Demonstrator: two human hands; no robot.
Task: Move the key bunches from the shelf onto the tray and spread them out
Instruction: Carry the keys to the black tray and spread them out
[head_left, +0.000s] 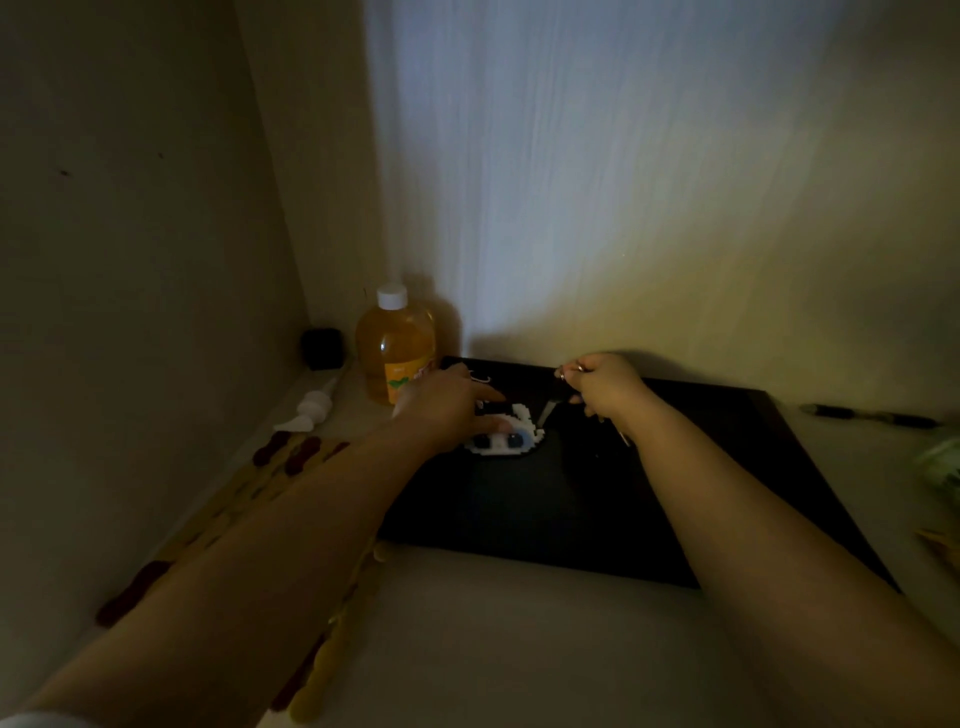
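A black tray (582, 499) lies on the pale shelf surface against the wall. On its far left part rests a white, black and blue pixel-style charm (506, 441) of a key bunch. My left hand (447, 408) lies flat on the charm's left side, fingers touching it. My right hand (605, 387) hovers over the tray's far middle, pinched on a metal key ring (563, 373), with a key (546, 411) hanging toward the charm and another key (623, 436) poking out below the wrist. The scene is dim.
An orange liquid bottle (397, 345) with a white cap stands left of the tray's far corner. A white pump head (311, 408) and a small black object (323, 347) lie by the left wall. A yellow mat with red shapes (291, 462) runs under my left arm. A dark pen (872, 415) lies right.
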